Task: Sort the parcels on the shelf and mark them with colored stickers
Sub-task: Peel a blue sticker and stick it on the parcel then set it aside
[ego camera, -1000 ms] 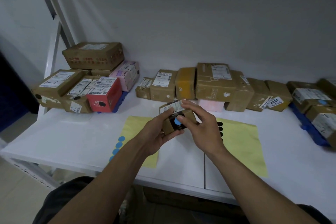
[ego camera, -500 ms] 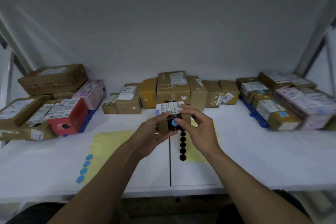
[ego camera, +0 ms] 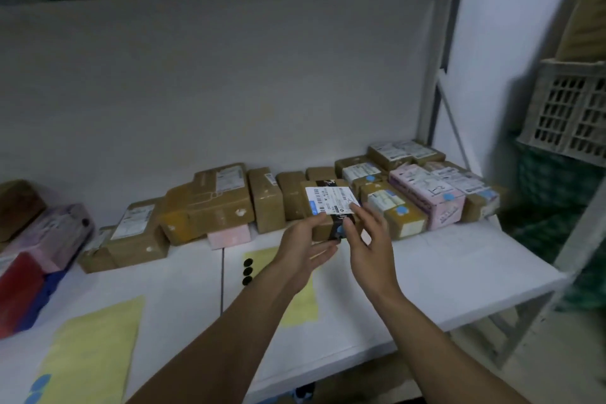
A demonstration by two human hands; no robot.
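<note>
I grip the small labelled parcel (ego camera: 328,203) between my left hand (ego camera: 303,248) and right hand (ego camera: 369,249) above the shelf (ego camera: 459,259), its blue sticker (ego camera: 339,232) apparently on; next, I judge, it joins the blue-marked parcels (ego camera: 405,210) at right.

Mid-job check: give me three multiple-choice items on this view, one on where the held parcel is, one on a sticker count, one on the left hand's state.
1. Where is the small parcel?
A) lying on the yellow sheet
B) held above the shelf, in front of the row
C) inside the crate

2. How many black stickers show?
A) one
B) three
C) six

3. The left hand is:
A) gripping the parcel
B) flat on the shelf
C) idle

Answers:
1 B, it is lifted clear of the shelf.
2 B, three dots form a column beside the left forearm.
3 A, the thumb lies on top and the fingers curl beneath.
</note>
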